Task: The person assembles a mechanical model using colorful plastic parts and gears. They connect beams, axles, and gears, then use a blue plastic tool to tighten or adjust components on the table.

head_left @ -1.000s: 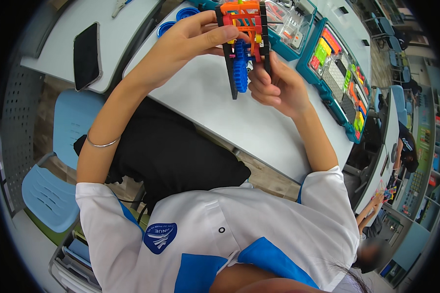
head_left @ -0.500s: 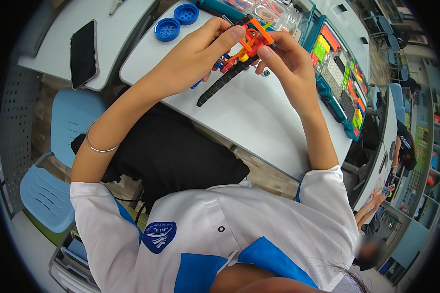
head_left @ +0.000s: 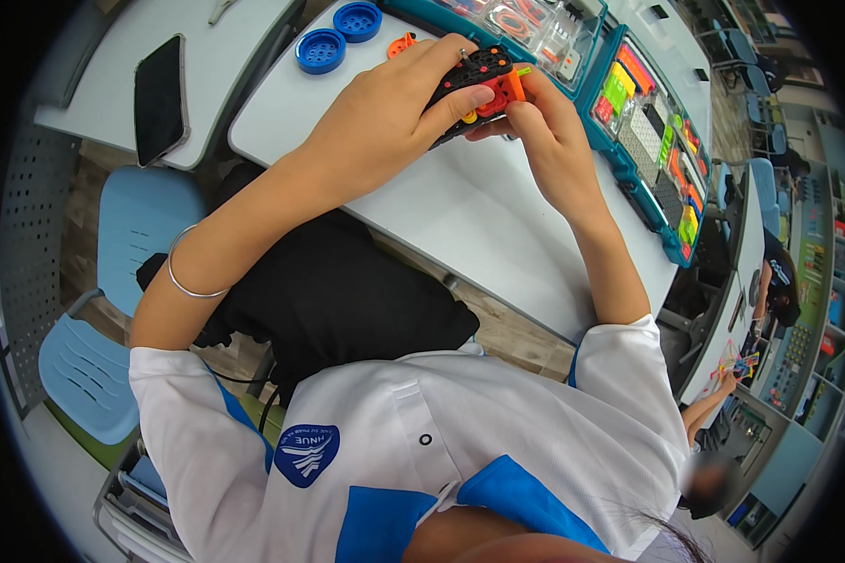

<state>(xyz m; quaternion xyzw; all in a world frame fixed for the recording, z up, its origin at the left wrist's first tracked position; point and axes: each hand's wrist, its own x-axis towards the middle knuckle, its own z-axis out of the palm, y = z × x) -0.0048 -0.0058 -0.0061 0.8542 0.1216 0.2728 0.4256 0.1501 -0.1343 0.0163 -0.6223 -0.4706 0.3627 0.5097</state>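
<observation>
Between my hands, above the far part of the white table (head_left: 498, 239), is a model of building pieces (head_left: 479, 68), with a black perforated plate dotted with red pegs facing up. My left hand (head_left: 394, 108) wraps its left side, the thumb pressed near red and yellow pieces. With thumb and fingers, my right hand (head_left: 556, 122) grips an orange piece (head_left: 515, 83) at the model's right end. An orange part (head_left: 401, 44) shows beyond my left knuckles; whether it joins the model I cannot tell. The underside is hidden by my fingers.
Two blue wheels (head_left: 320, 51) lie at the table's far left. Beyond my right hand, an open teal case (head_left: 591, 105) holds colourful pieces. A phone (head_left: 161, 98) rests on the left table. Blue chairs (head_left: 150, 239) stand at left; other people sit at far right.
The model has been turned over, so its black plate now faces up and the long black strip no longer shows. My left hand has shifted slightly right and closed further round it.
</observation>
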